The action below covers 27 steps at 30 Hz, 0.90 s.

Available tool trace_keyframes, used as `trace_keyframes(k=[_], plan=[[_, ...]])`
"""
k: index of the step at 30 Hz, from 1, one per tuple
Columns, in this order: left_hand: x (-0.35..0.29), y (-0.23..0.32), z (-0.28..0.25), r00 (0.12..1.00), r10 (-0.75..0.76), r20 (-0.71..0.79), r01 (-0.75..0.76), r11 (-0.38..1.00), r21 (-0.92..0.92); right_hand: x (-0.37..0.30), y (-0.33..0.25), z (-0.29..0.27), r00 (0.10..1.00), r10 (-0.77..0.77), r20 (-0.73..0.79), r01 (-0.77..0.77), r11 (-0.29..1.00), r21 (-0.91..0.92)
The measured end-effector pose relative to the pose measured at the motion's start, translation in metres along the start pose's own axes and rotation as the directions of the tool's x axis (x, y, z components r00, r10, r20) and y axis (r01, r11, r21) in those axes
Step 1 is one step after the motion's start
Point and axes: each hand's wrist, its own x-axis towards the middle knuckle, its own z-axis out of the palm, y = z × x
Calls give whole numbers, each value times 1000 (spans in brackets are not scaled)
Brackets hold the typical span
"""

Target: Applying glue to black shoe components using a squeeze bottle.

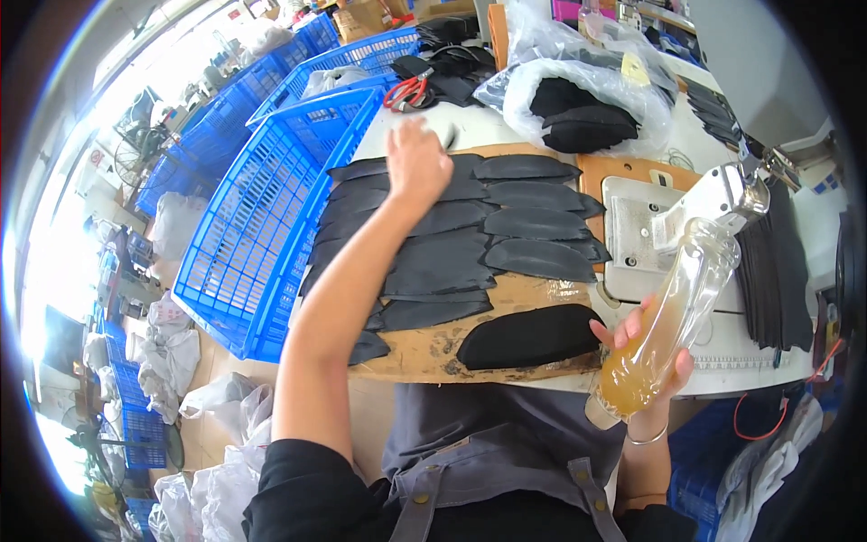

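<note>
My right hand (pixel 679 369) is wrapped round a clear plastic bottle (pixel 666 316) of cloudy yellow liquid. The bottle tilts with its pale cap down, near the table's front edge. Below the cap end is my apron. My left hand (pixel 418 164) reaches over the far left of overlapping rows of black curved pieces (pixel 442 257), its fingers curled closed. A small dark tip shows beside the fingers; what it belongs to is hidden. One separate black curved piece (pixel 531 336) lies flat on the stained brown board (pixel 424 361), close to my right fingertips.
A blue plastic basket (pixel 262 217) stands left of the board. Red-handled scissors (pixel 408 93) lie beyond my left hand. A plastic bag (pixel 533 81) of black pieces sits at the back. On the right are a sewing machine (pixel 709 210) and stacked black strips (pixel 775 271).
</note>
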Motion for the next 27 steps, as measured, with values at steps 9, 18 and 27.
trace_keyframes(k=[9,18,27], plan=[[-3,-5,-6,932,110,344,-6,957,-290,-1,-3,1,998,3,-55,-5,1000,-29],[-15,5,-91,946,238,219,-213,968,-132,-1,-5,3,1000,20,-16,-20,999,-47],[-164,63,-174,962,247,117,-96,709,-699,22,1,66,973,-226,47,206,756,-622]])
